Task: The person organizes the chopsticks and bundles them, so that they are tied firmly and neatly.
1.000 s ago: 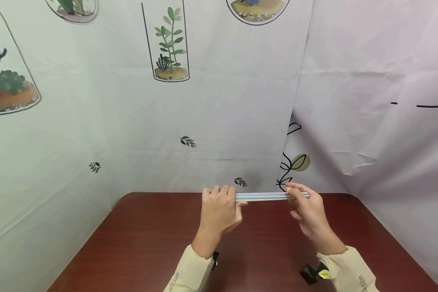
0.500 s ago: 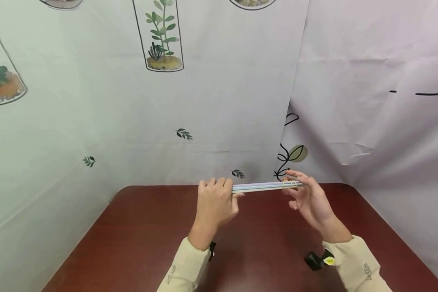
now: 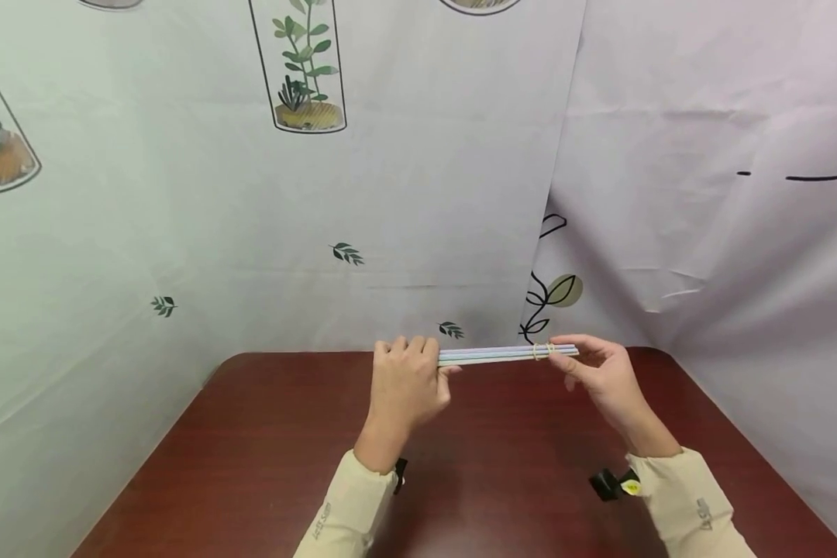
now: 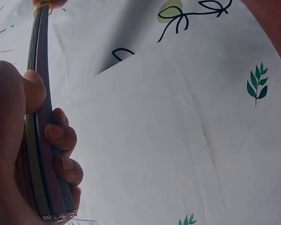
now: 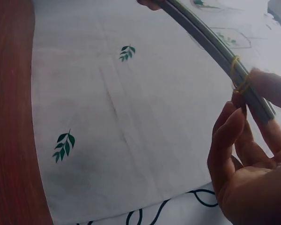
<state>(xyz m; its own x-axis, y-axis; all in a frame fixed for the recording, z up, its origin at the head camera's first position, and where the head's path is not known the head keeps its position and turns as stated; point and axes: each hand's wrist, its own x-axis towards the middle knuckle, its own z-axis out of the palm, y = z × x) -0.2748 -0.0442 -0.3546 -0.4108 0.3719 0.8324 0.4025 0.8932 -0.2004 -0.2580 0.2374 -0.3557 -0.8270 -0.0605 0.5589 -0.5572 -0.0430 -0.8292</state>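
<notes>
A bundle of long, thin pastel sticks (image 3: 488, 356) is held level above the table. My left hand (image 3: 406, 384) grips its left end, with fingers curled over it and the thumb along it; the left wrist view shows the sticks (image 4: 44, 154) lying across the palm. Near the other end, a thin yellow rubber band (image 3: 537, 352) goes round the bundle in two loops. My right hand (image 3: 603, 380) holds that end between thumb and fingers, right by the band. In the right wrist view, fingertips touch the sticks beside the rubber band (image 5: 235, 65).
Below the hands lies a dark red-brown table (image 3: 286, 449). Pale fabric (image 3: 418, 194) printed with plants and leaves hangs behind and at the sides. A small black device (image 3: 604, 485) is worn at the right wrist.
The right hand's fingers have opened from the bundle's end, then come back to it with the thumb in front. Two band loops now show plainly. The left hand has kept its grip.
</notes>
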